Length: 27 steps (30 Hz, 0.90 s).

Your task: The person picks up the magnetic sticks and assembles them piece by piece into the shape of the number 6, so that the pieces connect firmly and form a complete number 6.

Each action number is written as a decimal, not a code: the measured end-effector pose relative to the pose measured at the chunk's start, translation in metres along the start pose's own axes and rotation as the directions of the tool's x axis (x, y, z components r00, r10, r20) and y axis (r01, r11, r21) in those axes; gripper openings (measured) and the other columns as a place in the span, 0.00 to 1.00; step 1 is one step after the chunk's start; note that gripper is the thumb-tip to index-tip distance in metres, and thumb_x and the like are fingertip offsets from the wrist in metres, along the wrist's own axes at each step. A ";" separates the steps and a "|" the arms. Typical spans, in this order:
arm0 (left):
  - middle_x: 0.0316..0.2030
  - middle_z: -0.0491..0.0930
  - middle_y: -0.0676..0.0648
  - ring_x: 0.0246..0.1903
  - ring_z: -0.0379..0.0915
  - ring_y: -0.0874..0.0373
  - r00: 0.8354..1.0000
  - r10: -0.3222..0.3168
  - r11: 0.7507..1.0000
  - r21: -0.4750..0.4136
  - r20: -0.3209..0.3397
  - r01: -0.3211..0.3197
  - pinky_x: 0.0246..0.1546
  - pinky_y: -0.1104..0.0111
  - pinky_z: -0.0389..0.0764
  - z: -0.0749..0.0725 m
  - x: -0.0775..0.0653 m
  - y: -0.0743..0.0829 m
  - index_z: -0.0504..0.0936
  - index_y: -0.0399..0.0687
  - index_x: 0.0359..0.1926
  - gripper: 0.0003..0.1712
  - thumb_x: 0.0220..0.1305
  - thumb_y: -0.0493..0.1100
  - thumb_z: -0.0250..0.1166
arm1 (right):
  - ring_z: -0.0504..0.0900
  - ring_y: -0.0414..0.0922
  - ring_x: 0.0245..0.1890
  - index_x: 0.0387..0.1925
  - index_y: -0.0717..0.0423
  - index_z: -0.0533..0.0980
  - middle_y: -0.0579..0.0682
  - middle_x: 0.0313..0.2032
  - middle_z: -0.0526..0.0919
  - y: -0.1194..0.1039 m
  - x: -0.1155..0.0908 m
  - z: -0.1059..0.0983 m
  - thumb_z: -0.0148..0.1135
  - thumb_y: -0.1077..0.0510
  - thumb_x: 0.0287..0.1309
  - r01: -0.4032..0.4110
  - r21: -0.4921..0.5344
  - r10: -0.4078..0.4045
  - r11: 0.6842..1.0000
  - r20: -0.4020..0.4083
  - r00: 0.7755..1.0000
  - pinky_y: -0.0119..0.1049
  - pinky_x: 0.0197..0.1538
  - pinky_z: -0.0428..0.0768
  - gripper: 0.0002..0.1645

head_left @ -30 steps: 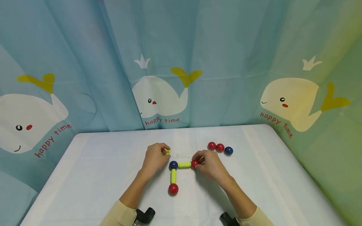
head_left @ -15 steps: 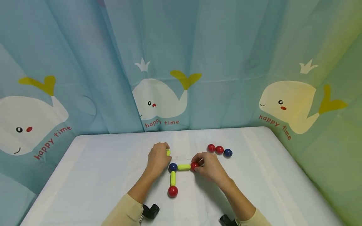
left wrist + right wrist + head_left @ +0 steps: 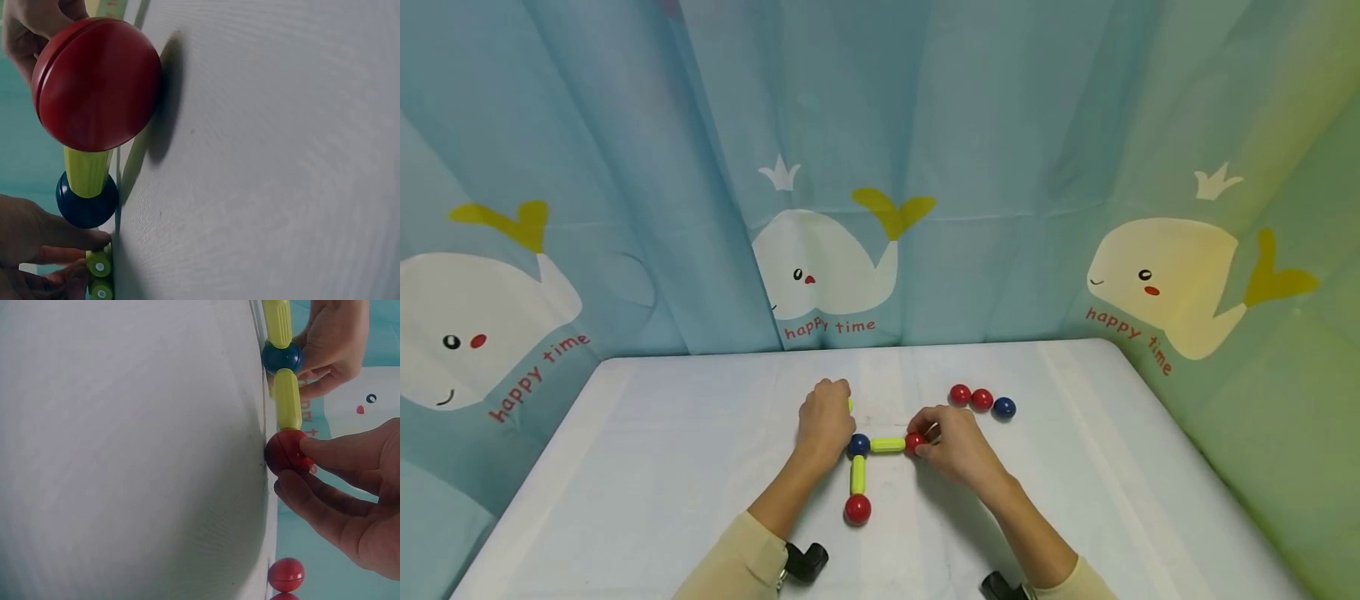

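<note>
My right hand pinches a red ball between thumb and fingers at the right end of a small stick-and-ball build. From that ball a yellow-green stick runs to a blue ball. A second such stick leads from the blue ball toward me, ending in a larger-looking red ball. Just beyond the blue ball, my left hand holds two short yellow-green sticks side by side, their round ends showing in the left wrist view. From the head, the hand mostly hides them.
Behind my right hand lie two loose red balls and a loose blue ball in a row. The white table ends at a blue curtain printed with whales. Black camera mounts sit at both wrists.
My left hand has turned and shifted slightly right, covering most of the sticks it holds. My right hand stays on the red ball. The head view has tilted a little.
</note>
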<state>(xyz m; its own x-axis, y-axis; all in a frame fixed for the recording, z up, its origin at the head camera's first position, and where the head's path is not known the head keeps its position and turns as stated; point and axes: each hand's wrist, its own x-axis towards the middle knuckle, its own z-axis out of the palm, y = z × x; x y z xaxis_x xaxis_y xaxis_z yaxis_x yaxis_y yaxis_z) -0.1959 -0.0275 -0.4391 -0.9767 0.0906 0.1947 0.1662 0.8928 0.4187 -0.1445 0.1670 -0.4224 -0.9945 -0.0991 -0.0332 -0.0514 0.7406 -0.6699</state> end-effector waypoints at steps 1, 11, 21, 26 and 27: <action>0.32 0.81 0.42 0.31 0.79 0.51 1.000 0.000 1.000 0.003 0.000 0.000 0.34 0.60 0.85 0.001 0.000 0.000 0.87 0.36 0.43 0.15 0.52 0.28 0.75 | 0.82 0.43 0.35 0.36 0.52 0.86 0.45 0.34 0.86 0.000 0.000 0.000 0.76 0.70 0.52 0.000 0.000 0.000 1.000 -0.001 1.000 0.38 0.41 0.86 0.12; 0.36 0.84 0.42 0.34 0.79 0.53 0.999 -0.045 0.999 -0.026 0.031 0.045 0.37 0.59 0.85 -0.001 -0.003 0.004 0.88 0.37 0.47 0.16 0.55 0.31 0.75 | 0.82 0.43 0.35 0.36 0.52 0.86 0.45 0.33 0.86 0.001 0.000 0.001 0.76 0.70 0.52 -0.001 -0.002 0.001 1.000 0.000 1.000 0.38 0.40 0.86 0.12; 0.45 0.84 0.41 0.43 0.82 0.50 0.996 -0.075 0.991 -0.108 0.056 0.081 0.43 0.59 0.86 -0.007 -0.008 0.003 0.89 0.42 0.48 0.16 0.57 0.33 0.74 | 0.81 0.43 0.35 0.36 0.52 0.86 0.46 0.33 0.85 0.001 0.000 0.001 0.75 0.70 0.53 -0.001 -0.008 0.001 1.000 -0.004 1.000 0.36 0.39 0.85 0.13; 0.47 0.84 0.40 0.42 0.80 0.49 0.995 -0.080 0.983 -0.163 0.062 0.089 0.44 0.57 0.86 -0.012 -0.013 -0.001 0.90 0.42 0.45 0.14 0.56 0.32 0.74 | 0.81 0.43 0.35 0.36 0.52 0.86 0.46 0.33 0.86 0.001 0.000 0.001 0.76 0.70 0.52 0.001 -0.007 -0.001 1.000 -0.005 1.000 0.37 0.39 0.85 0.12; 0.47 0.84 0.40 0.42 0.80 0.49 0.994 -0.083 0.981 -0.172 0.066 0.093 0.45 0.57 0.85 -0.013 -0.014 -0.002 0.89 0.42 0.45 0.14 0.56 0.32 0.74 | 0.81 0.43 0.35 0.36 0.52 0.86 0.46 0.33 0.86 0.001 0.000 0.001 0.76 0.70 0.52 0.003 -0.007 -0.003 1.000 -0.005 1.000 0.37 0.39 0.85 0.12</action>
<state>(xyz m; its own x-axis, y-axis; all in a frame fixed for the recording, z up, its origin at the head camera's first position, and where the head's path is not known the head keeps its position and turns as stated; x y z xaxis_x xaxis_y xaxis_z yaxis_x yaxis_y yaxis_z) -0.1807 -0.0360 -0.4314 -0.9939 0.0448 0.1007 0.0953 0.8082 0.5812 -0.1443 0.1670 -0.4234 -0.9948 -0.0978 -0.0279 -0.0547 0.7453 -0.6644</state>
